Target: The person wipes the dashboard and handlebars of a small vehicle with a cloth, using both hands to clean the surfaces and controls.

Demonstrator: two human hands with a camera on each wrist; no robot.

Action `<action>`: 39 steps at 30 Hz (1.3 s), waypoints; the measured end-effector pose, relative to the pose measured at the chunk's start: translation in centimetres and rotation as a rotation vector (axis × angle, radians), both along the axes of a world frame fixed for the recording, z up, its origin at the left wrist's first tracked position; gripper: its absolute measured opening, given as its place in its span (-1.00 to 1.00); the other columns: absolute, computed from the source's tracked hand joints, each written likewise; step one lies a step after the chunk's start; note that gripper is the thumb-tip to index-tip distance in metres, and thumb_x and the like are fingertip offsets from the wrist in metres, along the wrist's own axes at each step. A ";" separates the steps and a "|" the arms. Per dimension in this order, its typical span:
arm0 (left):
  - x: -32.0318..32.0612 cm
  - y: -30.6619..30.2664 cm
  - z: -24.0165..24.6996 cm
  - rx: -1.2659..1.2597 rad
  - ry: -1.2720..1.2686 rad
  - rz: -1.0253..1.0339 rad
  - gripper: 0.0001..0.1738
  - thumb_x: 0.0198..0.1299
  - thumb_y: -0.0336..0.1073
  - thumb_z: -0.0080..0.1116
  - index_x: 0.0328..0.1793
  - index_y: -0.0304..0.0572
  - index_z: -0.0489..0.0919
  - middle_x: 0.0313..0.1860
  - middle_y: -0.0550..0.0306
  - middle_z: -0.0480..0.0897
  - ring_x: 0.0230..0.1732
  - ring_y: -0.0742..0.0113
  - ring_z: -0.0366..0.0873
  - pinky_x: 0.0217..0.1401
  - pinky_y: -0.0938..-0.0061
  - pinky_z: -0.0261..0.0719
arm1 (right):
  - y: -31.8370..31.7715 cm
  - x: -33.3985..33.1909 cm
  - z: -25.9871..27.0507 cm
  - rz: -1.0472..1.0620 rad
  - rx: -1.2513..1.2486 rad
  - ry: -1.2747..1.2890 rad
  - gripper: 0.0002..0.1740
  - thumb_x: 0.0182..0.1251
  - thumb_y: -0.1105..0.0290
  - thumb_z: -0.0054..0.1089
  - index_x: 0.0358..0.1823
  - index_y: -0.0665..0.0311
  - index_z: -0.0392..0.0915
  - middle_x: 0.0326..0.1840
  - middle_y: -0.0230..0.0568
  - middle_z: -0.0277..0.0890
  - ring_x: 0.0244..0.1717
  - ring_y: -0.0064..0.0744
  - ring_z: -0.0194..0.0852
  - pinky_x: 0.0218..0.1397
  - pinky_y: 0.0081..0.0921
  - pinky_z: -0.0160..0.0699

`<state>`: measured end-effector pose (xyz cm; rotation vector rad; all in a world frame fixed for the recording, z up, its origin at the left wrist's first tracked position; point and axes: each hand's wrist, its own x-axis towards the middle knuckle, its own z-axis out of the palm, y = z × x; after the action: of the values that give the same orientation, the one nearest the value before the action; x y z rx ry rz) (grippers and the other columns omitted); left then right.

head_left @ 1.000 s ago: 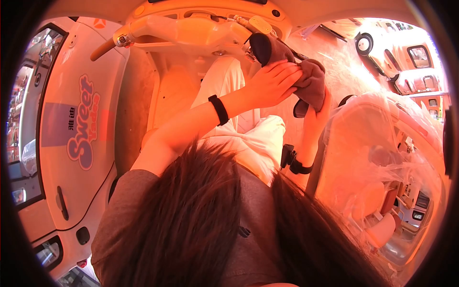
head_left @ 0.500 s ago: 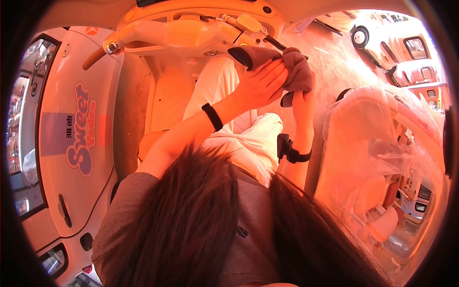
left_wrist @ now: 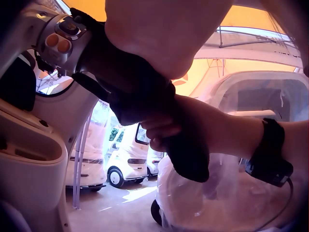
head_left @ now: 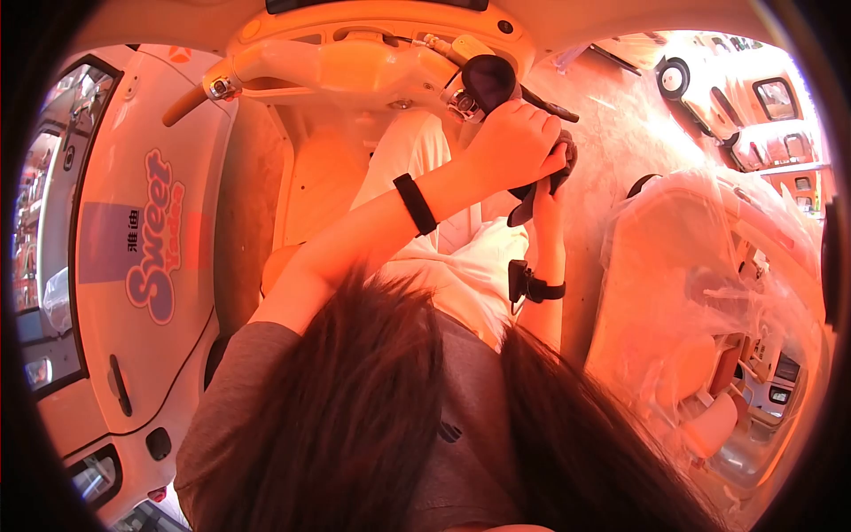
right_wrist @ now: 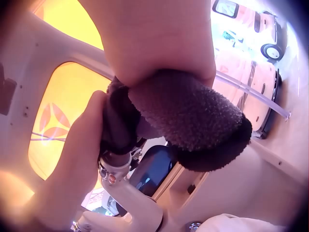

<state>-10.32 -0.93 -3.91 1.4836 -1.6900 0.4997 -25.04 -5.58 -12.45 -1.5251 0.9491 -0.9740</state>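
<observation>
A dark fuzzy cloth (right_wrist: 188,111) with a black edge is bunched about the right handlebar grip. My left hand (head_left: 525,140) reaches across and grips the cloth from above, its fingers curled. Just below it in the head view, my right hand (head_left: 547,191) holds the lower part of the cloth. In the left wrist view the curled right fingers (left_wrist: 159,131) show against the dark fabric, with a cloth end hanging below them. The silver switch housing (left_wrist: 60,41) with orange buttons sits beside the cloth. Most of the grip is hidden.
The cream handlebar (head_left: 341,66) spans the front, with its brown left grip (head_left: 186,102) at the far side. A door with "Sweet" lettering (head_left: 155,244) stands at left. Another vehicle wrapped in clear plastic (head_left: 674,266) is at right, with more small vehicles beyond.
My left hand has gone from straight fingers laid over the cloth to curled fingers gripping it. My right hand has moved left and lower, and the cloth is bunched tighter under the left hand.
</observation>
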 end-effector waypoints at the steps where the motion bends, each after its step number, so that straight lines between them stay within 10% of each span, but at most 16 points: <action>1: 0.1 -0.5 0.1 -0.002 0.000 0.007 -0.69 0.15 -0.10 0.32 -0.28 -0.24 0.63 -0.37 0.03 0.70 -0.27 0.11 0.69 -0.11 0.27 0.58 | 0.4 0.2 -0.6 0.025 -0.360 -0.006 -0.51 0.71 0.13 -0.01 0.35 0.40 0.51 -0.09 -0.15 0.69 0.04 -0.44 0.64 0.09 -0.50 0.58; 4: 0.3 -1.0 1.4 0.177 0.051 0.001 -0.62 0.21 -0.04 0.24 -0.47 -0.21 0.64 -0.52 0.00 0.68 -0.43 0.08 0.66 -0.26 0.22 0.55 | 1.1 -2.1 -0.4 0.152 0.118 0.198 -0.47 0.69 0.16 0.03 0.44 0.44 0.42 0.09 -0.09 0.66 0.20 -0.33 0.57 0.29 -0.43 0.48; 13: 0.8 -3.6 2.3 0.617 0.010 0.059 -0.48 0.33 0.03 -0.04 -0.48 -0.03 0.79 -0.57 0.00 0.70 -0.46 -0.01 0.71 -0.26 0.11 0.63 | 3.7 -2.1 4.1 -0.023 -0.005 -0.047 -0.54 0.65 0.23 0.15 0.37 0.42 0.52 0.18 -0.23 0.65 0.17 -0.48 0.59 0.28 -0.49 0.52; 20: 0.4 -1.6 0.4 0.153 0.003 -0.001 -0.78 0.21 -0.18 0.27 -0.39 -0.14 0.69 -0.38 0.09 0.74 -0.29 0.15 0.71 -0.10 0.24 0.59 | 5.3 -2.7 7.6 -0.213 -0.352 0.373 -0.72 0.54 0.30 0.26 0.02 0.41 0.66 -0.31 -0.03 0.65 -0.32 -0.30 0.55 -0.15 -0.30 0.57; 28: -0.2 1.7 -3.7 -0.143 -0.060 -0.026 -0.40 0.08 -0.29 0.44 0.29 -0.21 0.56 0.22 0.07 0.65 0.30 0.15 0.61 0.51 0.14 0.45 | 4.5 -3.4 7.9 -0.176 -0.271 0.077 -0.60 0.51 0.38 0.28 0.27 0.43 0.56 -0.01 -0.10 0.69 0.04 -0.41 0.64 0.16 -0.41 0.57; 39: -0.7 4.2 -5.7 -0.133 -0.068 0.029 -0.34 0.10 -0.46 0.35 0.40 -0.21 0.48 0.42 0.10 0.61 0.49 0.19 0.53 0.58 0.14 0.37 | 5.0 -3.7 8.7 -0.078 -0.275 0.242 -0.52 0.39 0.47 0.28 0.33 0.36 0.55 0.11 0.00 0.72 0.14 -0.30 0.71 0.20 -0.39 0.61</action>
<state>-11.02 3.24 -9.60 1.4105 -1.6560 0.6716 -28.71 -0.59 -3.77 -1.8803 1.0848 -1.0232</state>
